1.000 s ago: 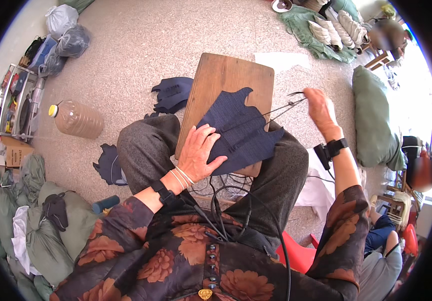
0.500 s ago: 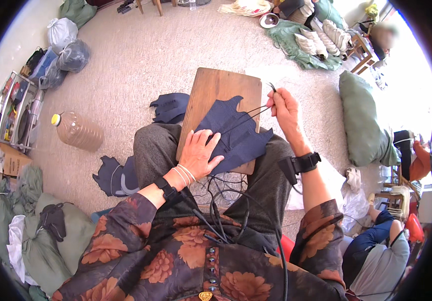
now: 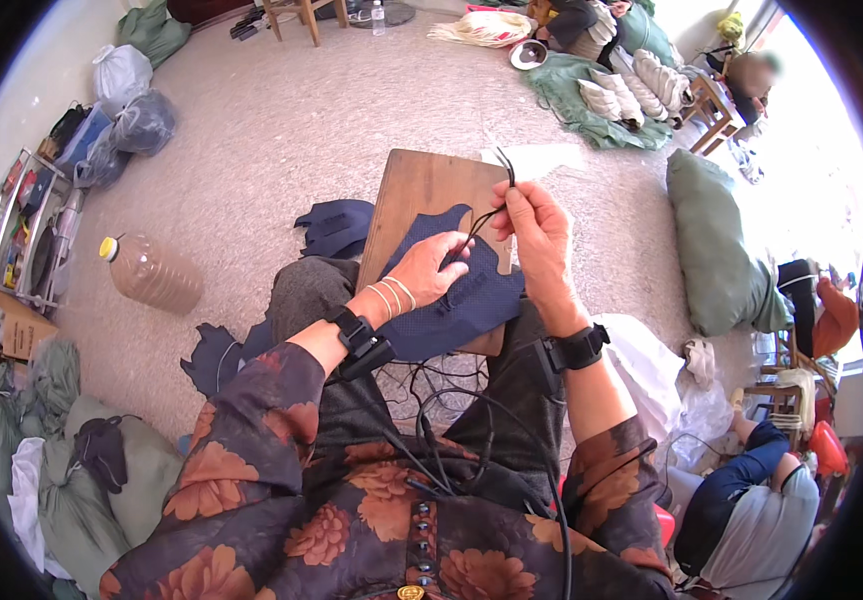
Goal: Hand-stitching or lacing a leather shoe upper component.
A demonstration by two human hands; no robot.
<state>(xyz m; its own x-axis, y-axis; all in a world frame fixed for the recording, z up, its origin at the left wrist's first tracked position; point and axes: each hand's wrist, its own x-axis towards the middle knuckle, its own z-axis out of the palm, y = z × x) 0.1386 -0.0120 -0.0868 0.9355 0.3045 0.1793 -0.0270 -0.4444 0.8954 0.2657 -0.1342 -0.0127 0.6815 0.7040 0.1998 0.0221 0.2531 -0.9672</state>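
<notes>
A navy fabric piece [image 3: 456,305] with cut-out edges lies over the wooden board [image 3: 416,175] across my lap. My right hand [image 3: 541,240], above the board's right side, pinches a thin black cord [image 3: 508,168] whose ends stick up past the fingertips. From there the doubled cord slants down to my left hand [image 3: 429,268], which has its fingers closed around it just over the fabric. Where the cord meets the fabric is hidden behind the left fingers.
More navy pieces [image 3: 336,228] lie left of the board. A large yellow-capped bottle [image 3: 151,275] stands on the floor at left. Stuffed green sacks [image 3: 716,245] lie on both sides. Black cables [image 3: 441,385] hang over my lap. Another person [image 3: 751,510] is at lower right.
My left hand has come off the flat fabric, moved up and right, and closed on the cord. My right hand has shifted left and slightly down, nearer to it.
</notes>
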